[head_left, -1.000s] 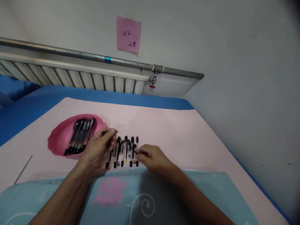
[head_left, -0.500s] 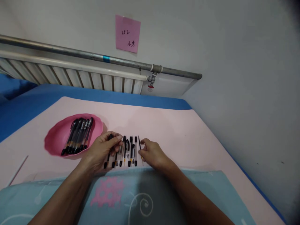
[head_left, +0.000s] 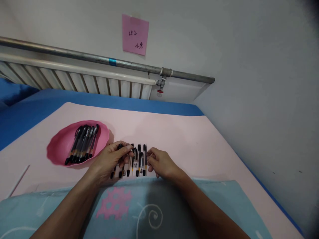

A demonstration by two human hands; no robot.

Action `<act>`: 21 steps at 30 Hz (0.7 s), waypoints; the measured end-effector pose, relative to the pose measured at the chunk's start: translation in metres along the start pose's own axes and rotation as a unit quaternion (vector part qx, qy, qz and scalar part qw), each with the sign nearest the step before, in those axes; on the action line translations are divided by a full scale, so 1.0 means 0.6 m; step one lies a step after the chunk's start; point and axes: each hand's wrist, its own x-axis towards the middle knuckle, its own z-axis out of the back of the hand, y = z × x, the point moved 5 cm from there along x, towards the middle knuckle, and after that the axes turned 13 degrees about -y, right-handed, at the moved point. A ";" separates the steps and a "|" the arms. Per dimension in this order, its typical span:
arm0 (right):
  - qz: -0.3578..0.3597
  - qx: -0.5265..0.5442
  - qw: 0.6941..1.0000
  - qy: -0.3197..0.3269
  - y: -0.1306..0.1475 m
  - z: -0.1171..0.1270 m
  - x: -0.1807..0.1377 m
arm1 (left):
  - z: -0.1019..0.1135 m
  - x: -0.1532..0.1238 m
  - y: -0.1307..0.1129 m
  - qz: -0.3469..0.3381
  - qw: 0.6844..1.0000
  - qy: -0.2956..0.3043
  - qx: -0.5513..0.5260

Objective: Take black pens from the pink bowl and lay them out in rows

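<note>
My left hand (head_left: 116, 155) is closed in a pinch over the left part of a row of dismantled black pens. A tiny piece shows at its fingertips, too small to name, and a black pen part is partly hidden behind the fingers. My right hand (head_left: 161, 162) is at the row's right end, thumb and index finger slightly apart with nothing visible between them. Beside those fingertips lies the rightmost clear pen barrel (head_left: 145, 162) with a dark refill against or inside it. Another barrel (head_left: 138, 162), a black cap (head_left: 135, 152) and small metal tips (head_left: 141, 171) lie between the hands.
A pink scalloped bowl (head_left: 57, 149) to the left holds several black pens (head_left: 83, 142). A thin white stick (head_left: 20, 181) lies at far left. A blue patterned cloth (head_left: 159, 209) covers the near edge. A radiator (head_left: 99, 86) and pipe (head_left: 82, 57) run along the wall.
The refill beside my right hand has moved left against the rightmost barrel, and the right fingers now sit close to it. My left hand has shifted slightly right, still pinched.
</note>
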 end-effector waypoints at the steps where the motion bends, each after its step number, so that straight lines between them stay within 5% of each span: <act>1: 0.004 -0.006 1.000 -0.011 0.004 0.004 -0.001 | -0.001 -0.001 0.000 0.002 1.000 0.001 -0.001; 5: 0.016 0.021 0.998 -0.049 0.030 0.017 -0.011 | -0.008 -0.005 0.004 0.014 1.000 0.016 0.010; 12: 0.033 0.200 0.979 0.008 0.054 -0.010 -0.036 | -0.043 -0.019 0.024 0.021 0.997 0.067 0.026; 21: 0.012 0.192 0.981 -0.002 0.046 -0.008 -0.031 | -0.052 -0.022 0.045 0.088 0.993 0.075 -0.034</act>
